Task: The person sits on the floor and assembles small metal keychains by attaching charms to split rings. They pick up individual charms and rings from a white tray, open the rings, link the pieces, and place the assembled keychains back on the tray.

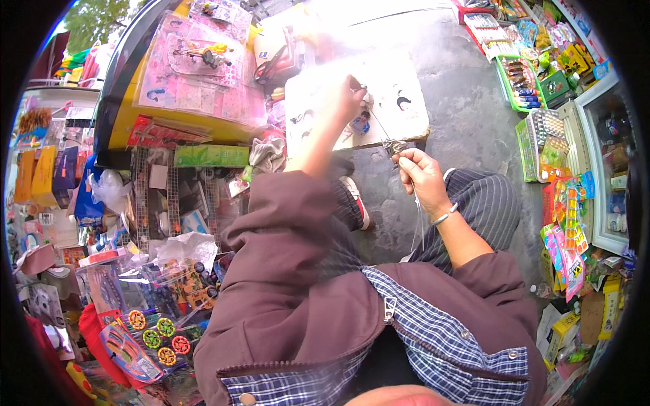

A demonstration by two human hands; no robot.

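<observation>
Raised over a small white table (406, 125), my left hand (344, 98) is closed in a pinch on a thin thread (379, 127). The thread runs taut from its fingertips down to a small dark bundle (393, 145), perhaps knitted or knotted; its kind is unclear. My right hand (423, 177), a bracelet on its wrist, grips that bundle between thumb and fingers just off the table's near edge. Pale loose strands (418, 220) hang from below the right hand toward my lap. Glare washes out the area around the left hand.
Left of the table stands a yellow-sided display (122, 128) with pink plastic packets (189, 74). Toys and packaged goods crowd the left, including colourful wheels (166, 338). A green tray (521, 81), snack packets (569, 230) and a glass-fronted case (613, 162) line the right.
</observation>
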